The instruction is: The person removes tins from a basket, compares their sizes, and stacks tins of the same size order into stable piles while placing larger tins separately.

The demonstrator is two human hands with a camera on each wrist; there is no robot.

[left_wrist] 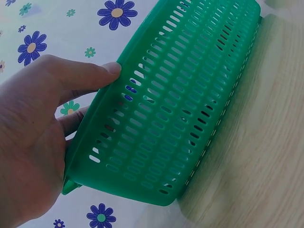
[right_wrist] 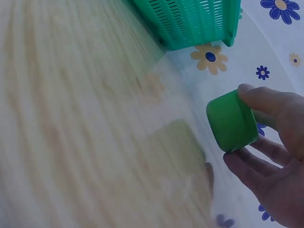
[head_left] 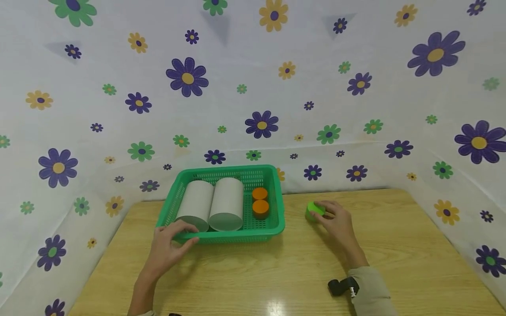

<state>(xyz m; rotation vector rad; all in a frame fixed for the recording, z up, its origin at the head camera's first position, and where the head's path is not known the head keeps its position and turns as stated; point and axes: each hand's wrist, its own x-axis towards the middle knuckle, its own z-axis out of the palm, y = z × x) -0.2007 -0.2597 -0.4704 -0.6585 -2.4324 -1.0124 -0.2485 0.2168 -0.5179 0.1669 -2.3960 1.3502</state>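
Wood-grain table point(head_left: 237, 274), slotted basket point(head_left: 241, 237), rounded green piece point(right_wrist: 229, 122)

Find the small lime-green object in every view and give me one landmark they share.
Head: right of centre, below mid-height; the small lime-green object is in the fingers of the right hand.
Left wrist: not in the picture.
Right wrist: right of centre, about mid-height.
Shared landmark: the green basket, which shows in all three views.

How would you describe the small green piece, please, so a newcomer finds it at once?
Find the wooden table, then the green basket. To its right, the right hand pinches the small piece: bright green, unlike the two orange pieces in the basket.
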